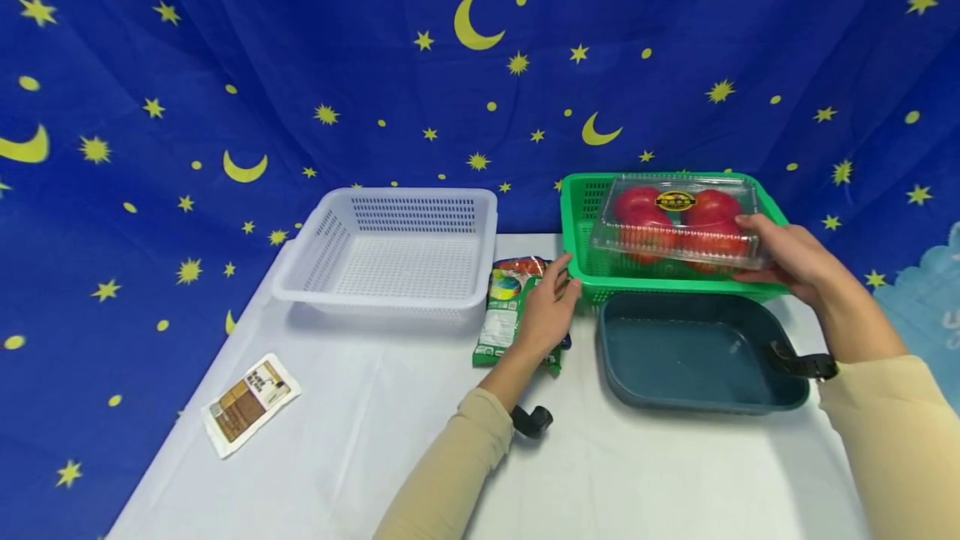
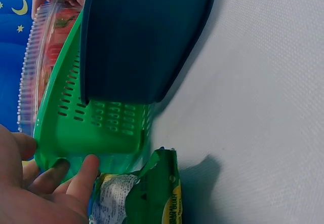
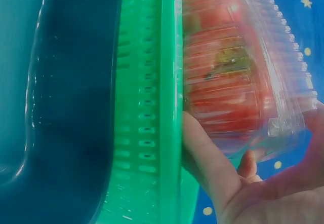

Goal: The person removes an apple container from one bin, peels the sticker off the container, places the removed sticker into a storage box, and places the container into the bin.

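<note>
A clear plastic box of tomatoes [image 1: 678, 219] sits tilted in the mouth of the green basket [image 1: 576, 227]. My right hand [image 1: 795, 257] grips the box at its right end, thumb on top and fingers below, as the right wrist view also shows. At the basket's left front corner, my left hand [image 1: 547, 311] touches the rim with its fingers spread. Partly under that hand lies a green snack bag [image 1: 498, 327], which also shows in the left wrist view beside the basket wall.
A dark teal basin [image 1: 697, 357] stands in front of the green basket. To the left is a white perforated basket [image 1: 405, 265]. A small brown and white packet [image 1: 251, 404] lies at the table's left. A blue star-patterned curtain [image 1: 420, 90] hangs behind.
</note>
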{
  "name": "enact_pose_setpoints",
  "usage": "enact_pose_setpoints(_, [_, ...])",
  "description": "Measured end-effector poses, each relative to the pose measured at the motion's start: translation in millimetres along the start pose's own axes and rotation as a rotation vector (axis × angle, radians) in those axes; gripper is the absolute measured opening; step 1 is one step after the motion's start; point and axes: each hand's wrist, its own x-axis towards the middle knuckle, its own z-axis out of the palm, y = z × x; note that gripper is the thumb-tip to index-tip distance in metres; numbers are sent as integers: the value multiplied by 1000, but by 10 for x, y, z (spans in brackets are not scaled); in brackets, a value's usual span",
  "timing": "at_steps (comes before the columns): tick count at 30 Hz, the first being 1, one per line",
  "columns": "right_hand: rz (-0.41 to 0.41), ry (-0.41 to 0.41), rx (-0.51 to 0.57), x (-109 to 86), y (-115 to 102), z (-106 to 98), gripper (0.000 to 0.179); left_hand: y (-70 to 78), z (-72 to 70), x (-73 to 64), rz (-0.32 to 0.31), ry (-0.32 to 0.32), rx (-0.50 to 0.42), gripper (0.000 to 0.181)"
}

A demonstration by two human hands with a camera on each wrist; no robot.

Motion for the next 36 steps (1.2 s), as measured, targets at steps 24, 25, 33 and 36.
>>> enact_pose_setpoints(24, [-95,1,-4,-298,-100,124,83,26,-106,43,-47,-66,-248,47])
enact_pose_setpoints(25, [-101,1,2,-309,-102,134,81,32,-109,43,-56,-70,-255,47])
enact_pose_setpoints(33, [-137,-16,26,-422,-123,218,59,83,-141,39,-112,-105,-322,51])
enact_pose_setpoints(36, [-165,-33,38,-456,-139,269,49,99,-170,36,-128,-114,-326,55])
